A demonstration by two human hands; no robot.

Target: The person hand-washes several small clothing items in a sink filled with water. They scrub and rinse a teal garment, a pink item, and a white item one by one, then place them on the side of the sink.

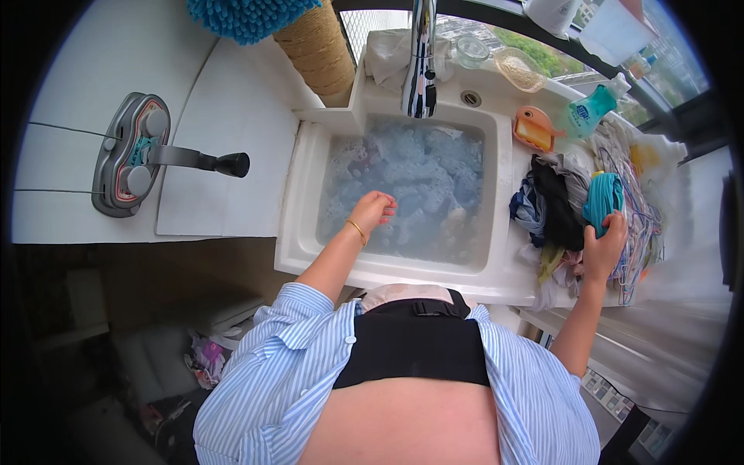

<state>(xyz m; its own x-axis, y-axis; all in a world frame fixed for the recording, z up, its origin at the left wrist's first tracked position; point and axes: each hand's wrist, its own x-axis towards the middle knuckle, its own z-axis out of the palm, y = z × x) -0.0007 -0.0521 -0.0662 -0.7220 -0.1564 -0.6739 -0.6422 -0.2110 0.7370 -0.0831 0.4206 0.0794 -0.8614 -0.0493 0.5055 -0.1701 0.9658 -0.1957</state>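
Loosely curled and with nothing visible in it, my left hand (pixel 375 207) is over the near left part of a white sink basin (pixel 499 192). Cloudy, bluish soapy water (pixel 401 224) fills the basin, with foam and submerged fabric (pixel 447 151) showing through. On the ledge to the right, my right hand (pixel 605 241) grips a bunched teal cloth (pixel 603 200). Beside it lies a heap of laundry, including a black garment (pixel 555 200), a grey cloth (pixel 572 177) and a blue garment (pixel 528 209). Part of the teal cloth is hidden by my fingers.
A chrome faucet (pixel 419 87) hangs over the basin's far side. An orange soap dish (pixel 533 131), a teal liquid bottle (pixel 593 110) and wire hangers (pixel 639 232) crowd the right ledge. At left, a rope-wrapped post (pixel 317 49) rises behind a white cabinet (pixel 226 192).
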